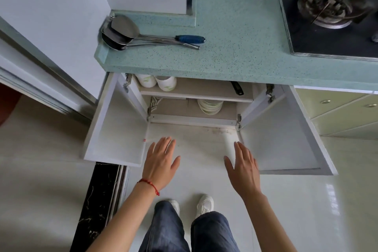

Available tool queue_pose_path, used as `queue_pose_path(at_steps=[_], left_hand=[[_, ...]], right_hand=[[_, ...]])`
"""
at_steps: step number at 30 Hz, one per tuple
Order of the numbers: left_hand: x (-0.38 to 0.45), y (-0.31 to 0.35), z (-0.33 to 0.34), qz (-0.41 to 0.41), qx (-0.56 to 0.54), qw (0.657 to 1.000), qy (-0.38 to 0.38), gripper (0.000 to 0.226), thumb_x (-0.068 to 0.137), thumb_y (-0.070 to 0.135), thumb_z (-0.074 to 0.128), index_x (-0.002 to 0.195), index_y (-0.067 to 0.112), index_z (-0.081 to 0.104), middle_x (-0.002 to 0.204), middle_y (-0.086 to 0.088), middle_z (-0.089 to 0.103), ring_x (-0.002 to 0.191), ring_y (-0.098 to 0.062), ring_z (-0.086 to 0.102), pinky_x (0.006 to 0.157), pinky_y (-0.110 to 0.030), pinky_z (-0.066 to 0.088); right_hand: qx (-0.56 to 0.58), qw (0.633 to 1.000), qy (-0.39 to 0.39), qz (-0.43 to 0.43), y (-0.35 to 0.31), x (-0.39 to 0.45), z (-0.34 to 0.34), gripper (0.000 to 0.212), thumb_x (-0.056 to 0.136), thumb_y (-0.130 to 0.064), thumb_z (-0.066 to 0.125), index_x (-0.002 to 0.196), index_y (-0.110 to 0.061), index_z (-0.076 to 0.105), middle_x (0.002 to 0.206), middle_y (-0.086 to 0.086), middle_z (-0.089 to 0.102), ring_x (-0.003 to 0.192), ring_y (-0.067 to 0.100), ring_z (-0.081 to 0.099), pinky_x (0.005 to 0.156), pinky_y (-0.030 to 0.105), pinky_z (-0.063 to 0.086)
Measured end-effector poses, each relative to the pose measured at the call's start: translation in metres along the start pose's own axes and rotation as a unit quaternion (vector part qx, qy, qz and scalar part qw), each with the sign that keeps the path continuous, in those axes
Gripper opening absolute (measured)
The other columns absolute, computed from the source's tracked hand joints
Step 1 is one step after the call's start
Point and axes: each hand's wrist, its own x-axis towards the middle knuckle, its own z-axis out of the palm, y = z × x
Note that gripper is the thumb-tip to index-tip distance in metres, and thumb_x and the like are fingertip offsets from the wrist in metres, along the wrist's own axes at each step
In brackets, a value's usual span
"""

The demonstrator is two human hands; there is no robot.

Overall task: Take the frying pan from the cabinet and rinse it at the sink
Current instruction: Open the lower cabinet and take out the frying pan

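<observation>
Frying pan shows only as a black handle (237,88) poking off the upper shelf (196,94) of the open cabinet, prob. rigid & fairly heavy w/ a grippy handle, so take it there, both left hand (161,159) & right hand (243,168) spread, empty, apart

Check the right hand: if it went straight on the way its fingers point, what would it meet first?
Probably the open cabinet's bottom front rail. The right hand is empty, fingers aimed up-frame between the two open doors. The black pan handle sits higher, on the upper shelf. Depth is unclear from one view.
</observation>
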Motion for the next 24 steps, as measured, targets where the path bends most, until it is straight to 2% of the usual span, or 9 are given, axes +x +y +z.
queue_pose_path(at_steps=[5,8,12,15,18,21,24], left_hand=[[0.041,0.007,0.011,-0.026,0.021,0.999,-0.036,0.051,0.079,0.039,0.04,0.11,0.005,0.062,0.111,-0.013,0.069,0.102,-0.03,0.066,0.083,-0.047,0.053],[0.068,0.009,0.031,-0.02,0.024,0.998,-0.046,0.048,0.08,0.036,0.05,0.113,0.004,0.06,0.113,-0.015,0.067,0.105,-0.031,0.064,0.085,-0.048,0.051],[0.116,-0.002,0.067,-0.016,0.049,0.997,-0.062,0.053,0.08,0.04,0.038,0.112,0.004,0.06,0.112,-0.013,0.068,0.104,-0.029,0.065,0.085,-0.045,0.053],[0.162,-0.017,0.106,-0.017,0.04,0.998,-0.049,0.057,0.083,0.041,0.032,0.116,0.002,0.058,0.119,-0.016,0.064,0.112,-0.032,0.06,0.092,-0.046,0.049],[0.206,-0.024,0.138,-0.004,0.046,0.999,-0.022,0.058,0.082,0.041,0.033,0.113,0.0,0.059,0.118,-0.018,0.064,0.111,-0.034,0.06,0.09,-0.048,0.049],[0.245,-0.024,0.162,0.027,0.048,0.998,0.014,0.057,0.084,0.042,0.033,0.115,0.001,0.058,0.12,-0.017,0.063,0.112,-0.033,0.06,0.091,-0.047,0.048],[0.285,-0.022,0.187,0.062,0.022,0.996,0.059,0.054,0.089,0.041,0.037,0.126,0.004,0.05,0.131,-0.013,0.056,0.12,-0.03,0.053,0.1,-0.043,0.041]], right_hand=[[-0.018,1.0,0.008,-0.01,0.028,0.049,-0.001,0.061,0.089,-0.042,0.038,0.134,-0.001,0.04,0.139,0.019,0.047,0.13,0.034,0.043,0.107,0.044,0.034],[-0.017,1.0,-0.001,-0.001,0.046,0.08,0.007,0.054,0.092,-0.031,0.05,0.136,-0.002,0.038,0.142,0.018,0.044,0.133,0.034,0.038,0.108,0.042,0.031],[-0.032,0.999,0.011,-0.003,0.073,0.131,0.037,0.054,0.091,-0.029,0.052,0.135,-0.001,0.038,0.142,0.018,0.044,0.133,0.034,0.037,0.107,0.042,0.031],[-0.038,0.999,0.033,-0.008,0.094,0.178,0.071,0.053,0.09,-0.029,0.053,0.132,0.0,0.042,0.138,0.022,0.047,0.13,0.037,0.041,0.104,0.045,0.037],[-0.054,0.996,0.065,-0.025,0.113,0.224,0.101,0.052,0.089,-0.033,0.049,0.127,0.002,0.047,0.132,0.024,0.052,0.124,0.04,0.047,0.098,0.048,0.043],[-0.067,0.991,0.106,-0.047,0.129,0.267,0.118,0.051,0.09,-0.031,0.048,0.128,0.002,0.045,0.135,0.024,0.049,0.126,0.039,0.046,0.1,0.049,0.041],[-0.074,0.982,0.164,-0.064,0.143,0.312,0.131,0.049,0.089,-0.023,0.055,0.128,0.005,0.045,0.135,0.026,0.048,0.126,0.041,0.045,0.1,0.051,0.04]])
